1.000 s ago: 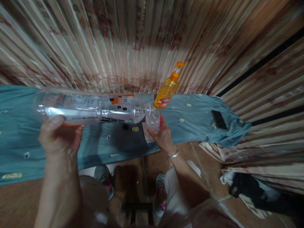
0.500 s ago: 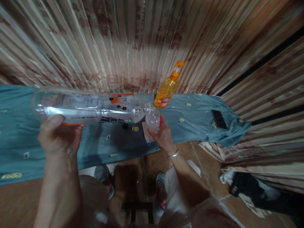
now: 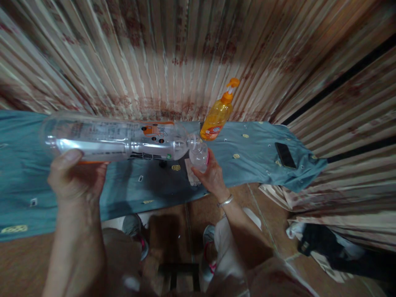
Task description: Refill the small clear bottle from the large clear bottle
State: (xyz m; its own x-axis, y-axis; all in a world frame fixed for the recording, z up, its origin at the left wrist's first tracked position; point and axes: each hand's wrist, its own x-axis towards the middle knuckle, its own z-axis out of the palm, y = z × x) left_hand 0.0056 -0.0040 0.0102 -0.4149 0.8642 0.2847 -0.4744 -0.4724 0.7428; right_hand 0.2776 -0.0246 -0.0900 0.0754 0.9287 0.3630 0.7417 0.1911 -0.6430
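Left hand [image 3: 72, 181]: grip closed under base of large clear bottle [image 3: 117, 140], held level.
Bottle mouth: touching small clear cup [image 3: 198, 156], above near desk edge.
Right hand [image 3: 212, 175]: fingers wrapped round cup.
Desk [image 3: 253, 161]: teal cloth; orange pump bottle [image 3: 218, 115] far, phone [image 3: 285, 155] right.

dim, warm light; soft blur throughout, wide-angle bending at the edges.

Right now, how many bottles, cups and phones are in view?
Bottles: 2, the large clear bottle held level in the left hand, and the orange pump bottle.
Cups: 1, the small clear cup in the right hand.
Phones: 1, the black phone.
Total: 4.
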